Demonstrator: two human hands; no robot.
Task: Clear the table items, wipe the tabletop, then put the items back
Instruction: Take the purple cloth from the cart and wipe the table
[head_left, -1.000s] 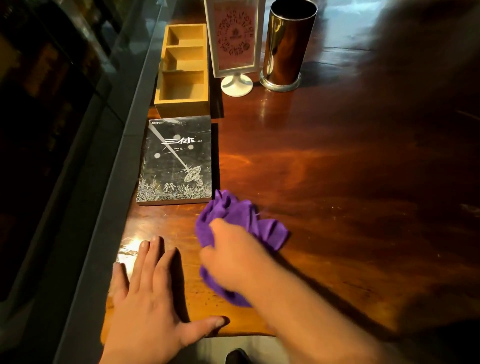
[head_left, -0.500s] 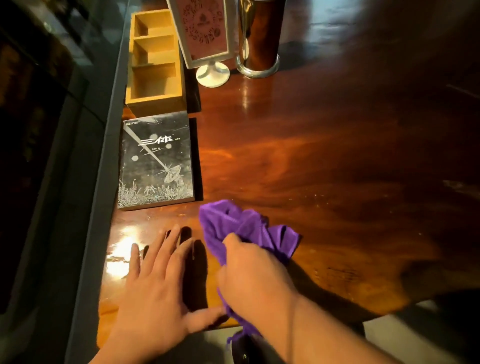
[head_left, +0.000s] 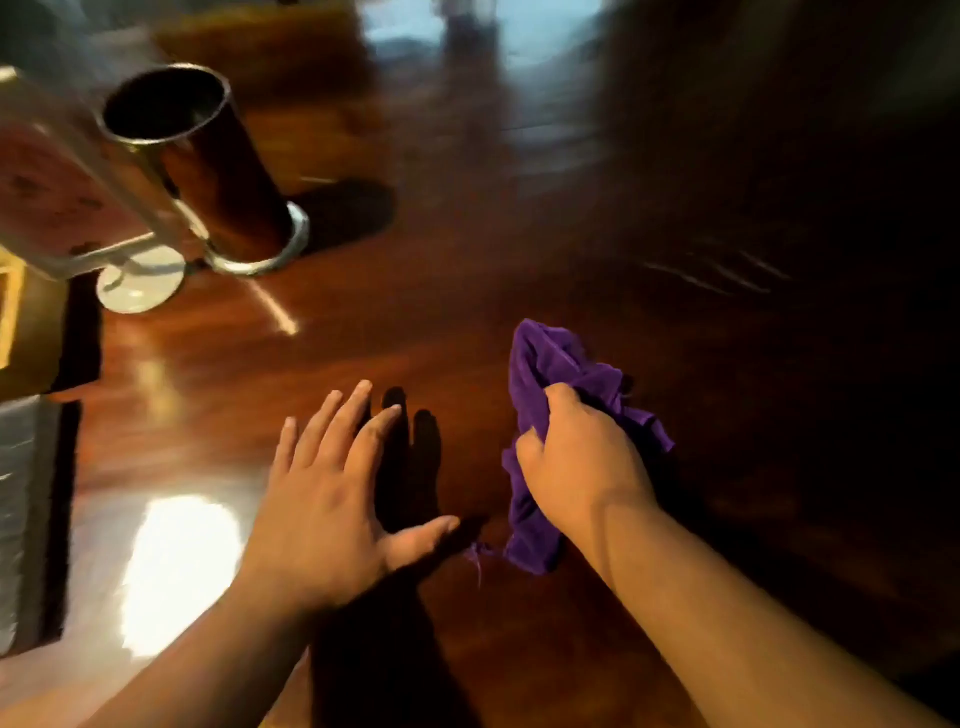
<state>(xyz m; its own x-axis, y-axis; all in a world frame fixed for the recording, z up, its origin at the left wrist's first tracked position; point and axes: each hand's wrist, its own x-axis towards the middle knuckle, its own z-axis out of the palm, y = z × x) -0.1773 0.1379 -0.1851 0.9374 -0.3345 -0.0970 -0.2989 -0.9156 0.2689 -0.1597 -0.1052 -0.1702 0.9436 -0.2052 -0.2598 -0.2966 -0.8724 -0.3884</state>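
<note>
My right hand (head_left: 576, 462) grips a crumpled purple cloth (head_left: 550, 364) and presses it on the glossy dark wooden tabletop (head_left: 467, 270). My left hand (head_left: 332, 493) is spread flat with fingers apart just left of the cloth, holding nothing. At the upper left stand a shiny metal cylinder holder (head_left: 208, 171) and a framed sign on a white round base (head_left: 140, 283). The sign overlaps the cylinder. The dark book (head_left: 21, 519) lies at the left edge, mostly cut off. A corner of the wooden compartment box (head_left: 26, 332) shows above the book.
The view is blurred by motion. The right side of the tabletop lies in deep shadow. A bright light reflection (head_left: 176, 561) shines on the wood beside my left wrist.
The view has swung right, so the book, box, sign and cylinder slid to the left edge. My right hand with the cloth has moved right across the table. My left hand followed it.
</note>
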